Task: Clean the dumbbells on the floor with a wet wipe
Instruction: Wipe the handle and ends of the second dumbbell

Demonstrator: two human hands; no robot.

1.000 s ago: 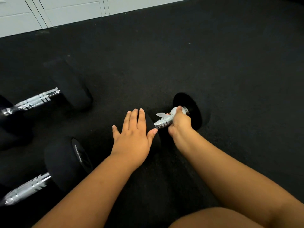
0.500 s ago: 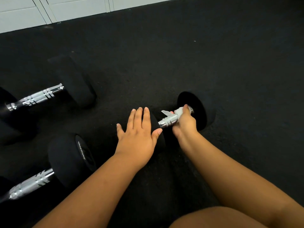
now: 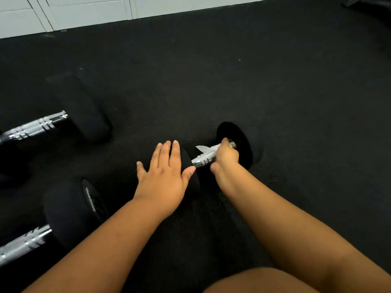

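The floor (image 3: pixel 275 85) is a black, finely speckled rubber mat that fills nearly the whole view and runs back to a strip of pale grey-white panelled wall (image 3: pixel 84 11) along the top edge; a few light flecks lie on the mat's surface near the wall and in the middle distance. On this mat, right of centre, lies the small dumbbell with black round rubber heads and a knurled chrome handle (image 3: pixel 204 159), its handle running diagonally from lower left to upper right; the left hand (image 3: pixel 163 178) lies flat with straight, relaxed fingers on top of the nearer head, thumb tip just beside the handle's near end, gripping nothing; the right hand (image 3: pixel 225 156) is curled round the far part of the handle, clasping the crumpled white wet wipe (image 3: pixel 204 148) against the metal, a corner of the wipe sticking out to the left above the bar; the far head (image 3: pixel 246 144) stands on edge just beyond the knuckles. Well apart at the left edge lie two larger black-headed dumbbells with ringed chrome handles, one farther back (image 3: pixel 80 111) and one nearer (image 3: pixel 69 210), both partly cut off by the frame; the nearer one's flat end face carries faint lettering too small to read; a bare knee (image 3: pixel 260 281) shows at the bottom edge.
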